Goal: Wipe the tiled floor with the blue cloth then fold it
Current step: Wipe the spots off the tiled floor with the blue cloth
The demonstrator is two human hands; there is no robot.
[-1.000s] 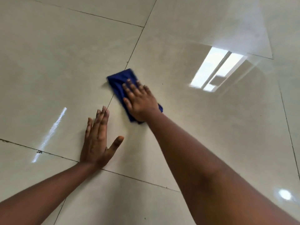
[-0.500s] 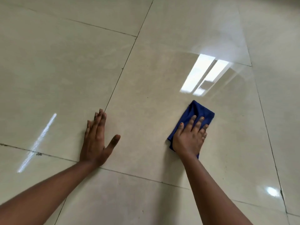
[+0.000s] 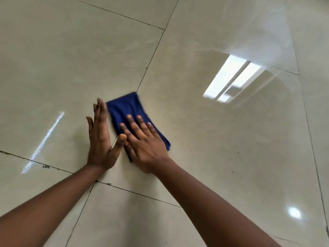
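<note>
Sweeping back across the tile, my right hand [image 3: 146, 141] has carried the blue cloth [image 3: 128, 111] from the far right of its stroke, half a second ago, to the left, where its edge now sits just beside my left hand [image 3: 100, 138]. My right palm lies flat and open on the cloth, fingers spread, pressing it down rather than gripping it. My left hand is open too, planted on the tiled floor [image 3: 213, 139] as a prop, and has not shifted. The cloth lies as a folded pad over the grout line [image 3: 153, 52], its outline blurred with motion. I judge I am mid-wipe, with the side-to-side passes continuing; the final fold is not yet begun.
</note>
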